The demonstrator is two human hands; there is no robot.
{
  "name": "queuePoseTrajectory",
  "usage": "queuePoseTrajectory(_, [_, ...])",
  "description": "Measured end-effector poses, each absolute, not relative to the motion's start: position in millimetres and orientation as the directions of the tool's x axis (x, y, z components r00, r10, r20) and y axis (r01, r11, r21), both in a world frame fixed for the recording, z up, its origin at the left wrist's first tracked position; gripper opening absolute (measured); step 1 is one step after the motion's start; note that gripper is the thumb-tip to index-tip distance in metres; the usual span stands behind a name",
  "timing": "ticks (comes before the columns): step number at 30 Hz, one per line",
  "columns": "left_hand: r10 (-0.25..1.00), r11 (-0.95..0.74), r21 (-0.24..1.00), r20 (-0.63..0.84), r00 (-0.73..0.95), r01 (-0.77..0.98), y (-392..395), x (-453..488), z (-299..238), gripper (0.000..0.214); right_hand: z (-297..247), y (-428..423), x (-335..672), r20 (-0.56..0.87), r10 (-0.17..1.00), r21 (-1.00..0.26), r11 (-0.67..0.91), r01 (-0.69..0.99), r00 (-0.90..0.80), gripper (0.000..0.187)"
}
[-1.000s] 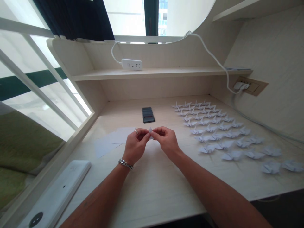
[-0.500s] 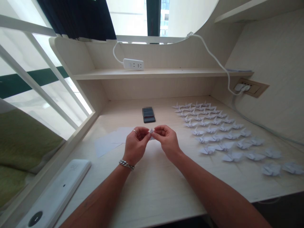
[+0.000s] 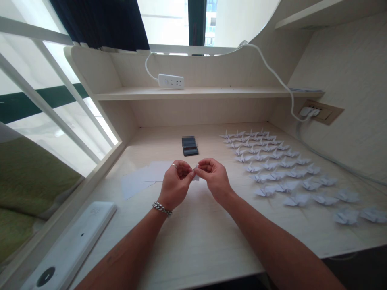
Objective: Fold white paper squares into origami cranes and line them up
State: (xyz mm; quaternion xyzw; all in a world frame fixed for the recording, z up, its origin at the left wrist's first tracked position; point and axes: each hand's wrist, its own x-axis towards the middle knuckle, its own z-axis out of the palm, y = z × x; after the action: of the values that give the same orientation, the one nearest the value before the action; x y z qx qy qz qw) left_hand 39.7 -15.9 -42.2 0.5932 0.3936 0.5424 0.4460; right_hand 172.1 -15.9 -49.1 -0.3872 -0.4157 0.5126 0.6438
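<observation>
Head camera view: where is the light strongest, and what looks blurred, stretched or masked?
In the head view, daylight washes out the window; at the head view's lower right, the nearest paper cranes look soft and stretched; mid-head view, mosaic blocks cover part of the dark phone-like object; head view again, the left hand and right hand partly hide the folded paper.

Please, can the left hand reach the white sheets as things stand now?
Probably yes: the white sheets lie beside the left hand with nothing visible between, though it is pinching a small folded paper.
</observation>
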Motion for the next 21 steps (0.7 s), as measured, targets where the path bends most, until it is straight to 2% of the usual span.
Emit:
queuePoseTrajectory(6, [0.945,-0.308,0.951,0.302,0.129,0.028,-15.8,38.7,-44.1,0.025,-47.3,-15.6,174.4,0.12,0.989,-0.95,0.141,-0.279,0.092,0.035])
queuePoseTrajectory(16, [0.945,-0.291,0.956,0.28,0.167,0.043,-18.2,39.7,-41.6,0.022,-46.7,-15.8,175.7,0.165,0.981,-0.943,0.186,-0.277,0.1,0.029])
queuePoseTrajectory(21, [0.959,-0.271,0.962,0.273,0.079,-0.038,-13.2,36.8,-42.5,0.026,-48.8,-14.7,172.9,0.09,0.996,-0.948,0.088,-0.306,0.008,0.041])
